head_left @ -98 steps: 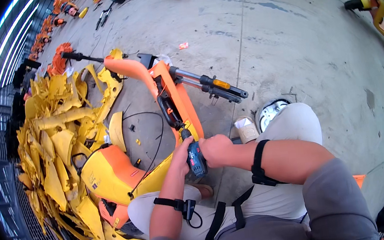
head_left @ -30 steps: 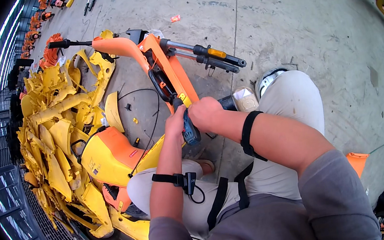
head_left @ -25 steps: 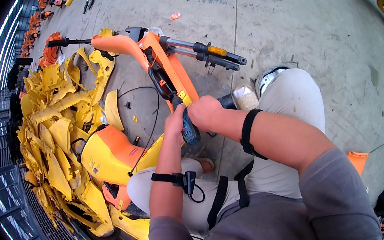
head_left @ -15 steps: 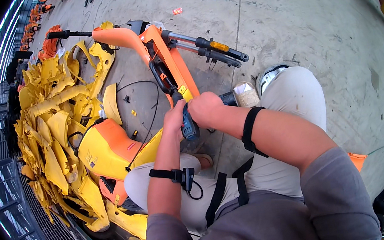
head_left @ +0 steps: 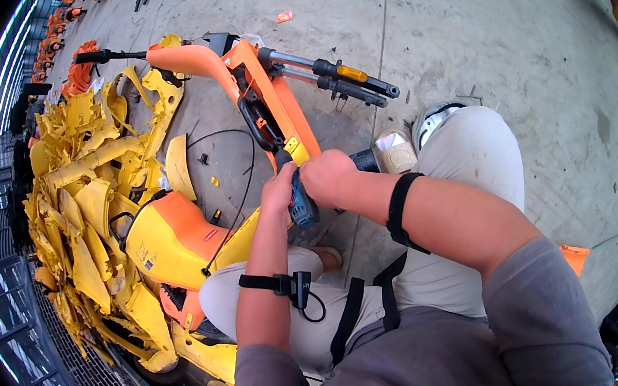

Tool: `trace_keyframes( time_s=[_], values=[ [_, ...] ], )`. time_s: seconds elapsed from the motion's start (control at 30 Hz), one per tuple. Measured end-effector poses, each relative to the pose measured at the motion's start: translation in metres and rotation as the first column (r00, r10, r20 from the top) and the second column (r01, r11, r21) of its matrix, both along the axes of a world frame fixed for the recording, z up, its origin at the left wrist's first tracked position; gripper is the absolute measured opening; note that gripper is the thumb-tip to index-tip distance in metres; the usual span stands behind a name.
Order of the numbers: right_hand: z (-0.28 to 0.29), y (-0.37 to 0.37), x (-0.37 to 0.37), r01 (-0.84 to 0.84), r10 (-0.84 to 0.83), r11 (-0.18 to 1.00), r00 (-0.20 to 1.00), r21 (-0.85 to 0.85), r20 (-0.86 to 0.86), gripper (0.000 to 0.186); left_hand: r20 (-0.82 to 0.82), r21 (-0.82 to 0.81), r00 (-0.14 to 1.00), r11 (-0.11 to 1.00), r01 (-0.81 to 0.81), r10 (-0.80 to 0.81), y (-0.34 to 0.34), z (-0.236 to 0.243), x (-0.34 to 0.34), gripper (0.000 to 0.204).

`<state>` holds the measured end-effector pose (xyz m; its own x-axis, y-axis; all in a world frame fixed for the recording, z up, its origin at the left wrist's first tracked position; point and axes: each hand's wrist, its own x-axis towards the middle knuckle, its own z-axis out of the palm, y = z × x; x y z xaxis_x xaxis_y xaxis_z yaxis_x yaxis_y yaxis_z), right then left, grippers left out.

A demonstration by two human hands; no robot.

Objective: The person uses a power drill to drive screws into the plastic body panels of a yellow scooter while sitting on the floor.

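Barely any change to enter: against half a second earlier, I had the drill [head_left: 302, 209] in nearly the same place, its rear end at most a touch lower and further left. Against the oldest view on my feed, drill and orange frame [head_left: 284, 103] both sat higher, and the right hand [head_left: 328, 175] covered more of the drill's forward part. Reading, by my judgement: drilling or driving was at one spot on the frame, not moved elsewhere.

Item, drill: blue and dark; located ahead of the torso, at the near end of the frame. Direction: chuck [head_left: 284, 157] foremost, away from the body, upward and slightly leftward in view. Long axis: roughly in line with the frame's side. Tip: hidden; contact with a fastener, I could not tell.

Item, left hand [head_left: 278, 189]: wrapped about the drill's left side, behind the chuck.

Item, right hand: clenched on the drill's right side, apparently round its handle.

Adjacent: yellow plate [head_left: 306, 146], just beside the chuck.
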<state>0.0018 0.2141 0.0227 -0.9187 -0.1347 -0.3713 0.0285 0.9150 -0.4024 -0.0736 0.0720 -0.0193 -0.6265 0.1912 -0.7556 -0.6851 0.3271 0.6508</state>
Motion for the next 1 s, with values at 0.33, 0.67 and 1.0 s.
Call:
trace_keyframes(
  time_s=[0.33,0.67,1.0],
  values=[
    [0.004,0.0,0.001,-0.02,0.019,1.0,0.999,0.017,0.03,0.024,-0.001,-0.004,1.0,1.0,0.027,-0.027,0.002,0.006,-0.001,0.034],
    [0.003,-0.003,0.001,-0.002,0.001,1.0,1.0,0.008,0.015,0.023,0.007,-0.011,0.999,0.999,0.044,-0.044,0.001,0.011,0.0,0.035],
    [0.008,0.002,0.0,0.035,-0.035,0.999,0.998,0.001,0.043,0.023,0.022,0.004,0.999,0.999,0.044,-0.044,0.005,0.007,-0.004,0.037]
  ],
)
